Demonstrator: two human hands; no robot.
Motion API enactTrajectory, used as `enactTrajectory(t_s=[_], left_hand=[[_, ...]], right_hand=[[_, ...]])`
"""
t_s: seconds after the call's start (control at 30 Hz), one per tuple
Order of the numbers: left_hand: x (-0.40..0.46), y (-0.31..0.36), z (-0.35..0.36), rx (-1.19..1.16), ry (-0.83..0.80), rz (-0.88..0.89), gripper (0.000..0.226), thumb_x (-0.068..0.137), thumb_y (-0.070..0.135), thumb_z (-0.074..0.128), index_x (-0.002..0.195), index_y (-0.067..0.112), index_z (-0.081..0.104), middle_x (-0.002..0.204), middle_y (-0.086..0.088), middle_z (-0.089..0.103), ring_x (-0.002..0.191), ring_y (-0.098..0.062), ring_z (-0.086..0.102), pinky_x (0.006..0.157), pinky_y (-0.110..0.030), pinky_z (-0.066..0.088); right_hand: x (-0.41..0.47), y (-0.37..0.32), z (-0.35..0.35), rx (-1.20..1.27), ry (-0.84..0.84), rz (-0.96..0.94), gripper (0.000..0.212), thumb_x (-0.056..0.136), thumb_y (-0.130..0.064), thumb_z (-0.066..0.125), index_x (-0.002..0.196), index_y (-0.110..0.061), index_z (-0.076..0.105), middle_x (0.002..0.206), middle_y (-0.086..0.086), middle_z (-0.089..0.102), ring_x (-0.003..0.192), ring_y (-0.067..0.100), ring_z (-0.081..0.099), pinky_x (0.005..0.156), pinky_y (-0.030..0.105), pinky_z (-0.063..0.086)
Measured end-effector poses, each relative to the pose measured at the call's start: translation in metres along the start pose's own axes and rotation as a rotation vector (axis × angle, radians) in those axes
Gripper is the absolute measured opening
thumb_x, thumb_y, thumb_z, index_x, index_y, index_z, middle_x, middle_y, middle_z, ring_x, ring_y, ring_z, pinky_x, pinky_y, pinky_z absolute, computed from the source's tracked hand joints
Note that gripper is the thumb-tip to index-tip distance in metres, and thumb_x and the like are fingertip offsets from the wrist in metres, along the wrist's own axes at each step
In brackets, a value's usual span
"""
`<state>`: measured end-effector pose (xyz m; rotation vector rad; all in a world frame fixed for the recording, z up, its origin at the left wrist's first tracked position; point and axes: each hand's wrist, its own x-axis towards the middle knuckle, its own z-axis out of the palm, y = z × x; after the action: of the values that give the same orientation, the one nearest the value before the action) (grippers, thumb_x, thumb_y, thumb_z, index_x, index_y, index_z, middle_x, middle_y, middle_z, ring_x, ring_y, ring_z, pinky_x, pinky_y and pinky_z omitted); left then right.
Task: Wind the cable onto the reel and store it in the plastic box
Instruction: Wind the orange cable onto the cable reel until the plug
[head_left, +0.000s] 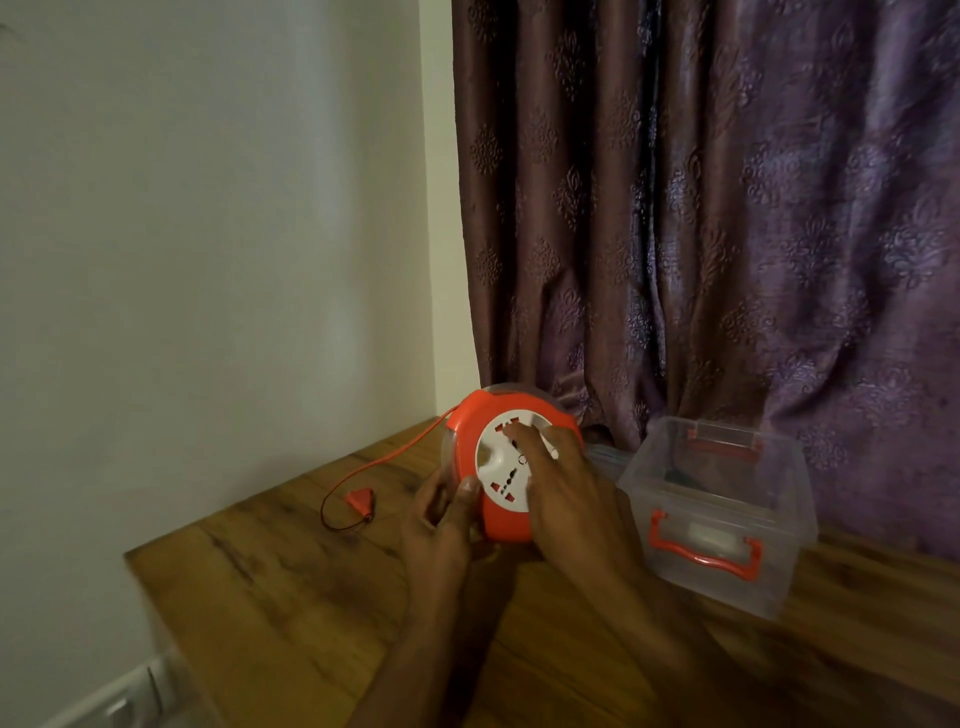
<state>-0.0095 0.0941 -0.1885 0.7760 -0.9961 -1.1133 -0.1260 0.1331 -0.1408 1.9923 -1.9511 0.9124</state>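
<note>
Round orange-and-white plastic cable reel (511, 470) tilted on wooden table (291, 582). Left hand (441, 525) grips its rim to steady; right hand (563, 486) fingers spread flat on hub, likely for winding. Thin orange cable (395, 452) trails left; clear plastic box (722, 512) open beside.

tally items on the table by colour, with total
Orange: 2 - cable reel, cable with plug
Clear: 1 - plastic box, orange handles
Total: 3
</note>
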Motion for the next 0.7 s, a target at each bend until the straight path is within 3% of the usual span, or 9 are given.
enactTrajectory(t_s=[0.13, 0.3, 0.37, 0.43, 0.53, 0.7], left_hand=[[0.001, -0.002, -0.001, 0.008, -0.009, -0.024, 0.043, 0.09, 0.033, 0.067, 0.13, 0.023, 0.06, 0.117, -0.001, 0.071, 0.094, -0.021, 0.072, 0.063, -0.039, 0.064], [0.003, -0.002, -0.002, -0.01, -0.03, -0.036, 0.037, 0.081, 0.042, 0.07, 0.117, 0.035, 0.063, 0.109, 0.007, 0.072, 0.082, -0.014, 0.076, 0.056, -0.032, 0.06], [0.003, -0.002, -0.003, -0.004, -0.033, -0.03, 0.032, 0.079, 0.043, 0.071, 0.11, 0.04, 0.063, 0.106, 0.01, 0.072, 0.081, -0.008, 0.076, 0.055, -0.031, 0.06], [0.002, -0.003, -0.003, 0.009, -0.049, -0.031, 0.033, 0.085, 0.037, 0.071, 0.117, 0.034, 0.064, 0.11, 0.006, 0.073, 0.085, -0.011, 0.076, 0.059, -0.035, 0.062], [0.001, -0.002, -0.002, 0.032, -0.076, -0.042, 0.044, 0.087, 0.034, 0.071, 0.129, 0.024, 0.062, 0.119, -0.001, 0.072, 0.095, -0.021, 0.074, 0.072, -0.048, 0.063], [-0.001, -0.001, -0.001, 0.054, -0.083, 0.0, 0.042, 0.088, 0.033, 0.07, 0.129, 0.024, 0.063, 0.12, -0.001, 0.071, 0.101, -0.022, 0.072, 0.075, -0.051, 0.063]], right_hand=[[0.003, 0.006, 0.004, 0.001, -0.158, -0.064, 0.062, 0.094, -0.037, 0.05, 0.143, -0.047, 0.014, 0.159, -0.001, 0.006, 0.139, 0.03, 0.026, 0.107, 0.046, 0.037], [0.002, 0.01, -0.003, -0.004, -0.214, -0.106, 0.06, 0.094, -0.046, 0.046, 0.142, -0.052, 0.01, 0.159, -0.003, 0.001, 0.139, 0.032, 0.025, 0.108, 0.047, 0.036], [0.002, 0.009, -0.006, -0.045, -0.237, -0.122, 0.065, 0.093, -0.041, 0.048, 0.143, -0.052, 0.008, 0.16, 0.0, -0.002, 0.138, 0.035, 0.026, 0.107, 0.048, 0.037], [0.001, 0.009, -0.007, -0.124, -0.252, -0.135, 0.07, 0.092, -0.033, 0.052, 0.144, -0.049, 0.009, 0.159, 0.003, -0.007, 0.138, 0.037, 0.027, 0.104, 0.048, 0.039], [0.0, 0.01, -0.005, -0.166, -0.222, -0.091, 0.068, 0.092, -0.035, 0.052, 0.144, -0.047, 0.01, 0.159, 0.006, -0.003, 0.135, 0.037, 0.032, 0.1, 0.046, 0.042], [-0.001, 0.011, -0.001, -0.159, -0.123, -0.042, 0.062, 0.093, -0.041, 0.049, 0.144, -0.047, 0.014, 0.156, 0.009, 0.01, 0.129, 0.036, 0.041, 0.095, 0.044, 0.047]])
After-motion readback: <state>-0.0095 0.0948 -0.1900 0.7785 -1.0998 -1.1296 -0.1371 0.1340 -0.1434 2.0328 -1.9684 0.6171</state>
